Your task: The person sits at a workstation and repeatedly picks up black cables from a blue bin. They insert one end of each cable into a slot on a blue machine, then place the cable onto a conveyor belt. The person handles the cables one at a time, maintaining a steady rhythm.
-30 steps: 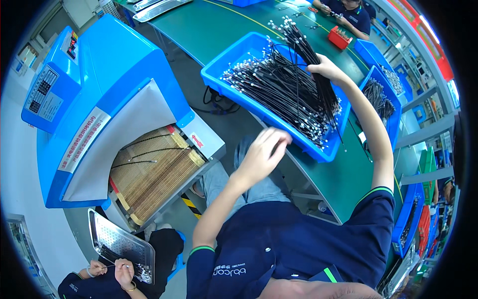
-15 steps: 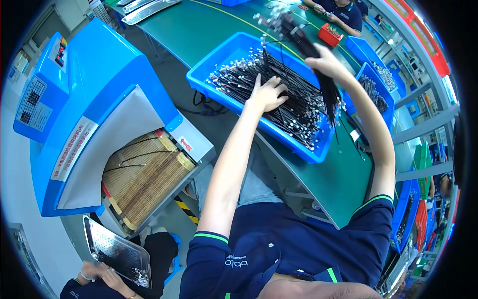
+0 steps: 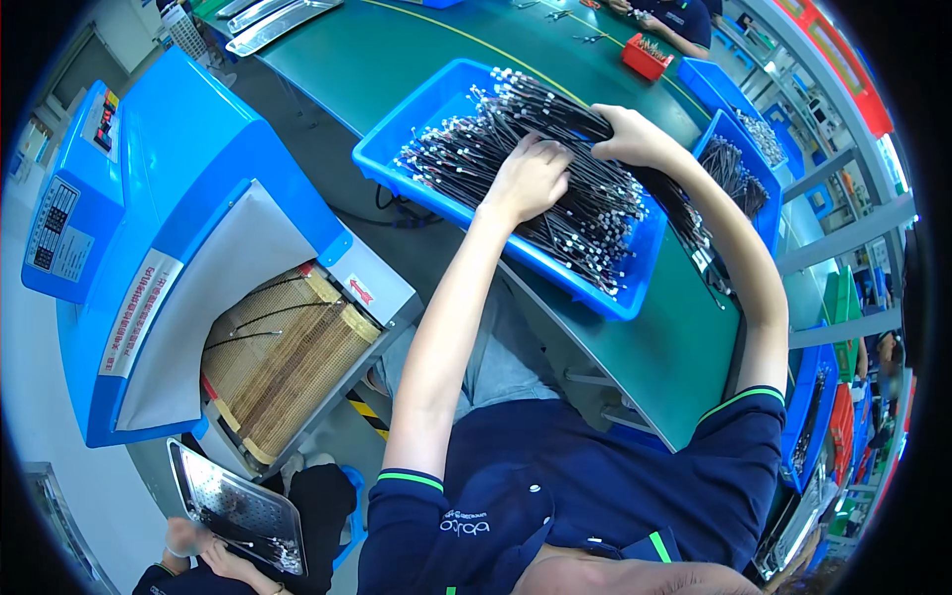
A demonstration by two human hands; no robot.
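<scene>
Nearest us, a blue tray (image 3: pixel 650 248), heaped with loose black cables (image 3: pixel 595 228) tipped in white, juts over the near edge of a green counter (image 3: pixel 654 367). Our left hand (image 3: pixel 533 183) lies on the middle of the heap, its fingers loosely bent and slightly apart; we cannot tell whether they grip any cable. Just beyond it, nearer our right hand (image 3: pixel 635 139), a thick cable bundle (image 3: pixel 555 107) slants lengthwise along the tray's far long edge, its tail reaching past the right corner, over the counter. Our right fingers are closed around the bundle's middle. Farther away, toward the counter's far edge, sits a red box (image 3: pixel 647 58), with another person's hands (image 3: pixel 640 17) beyond it.
</scene>
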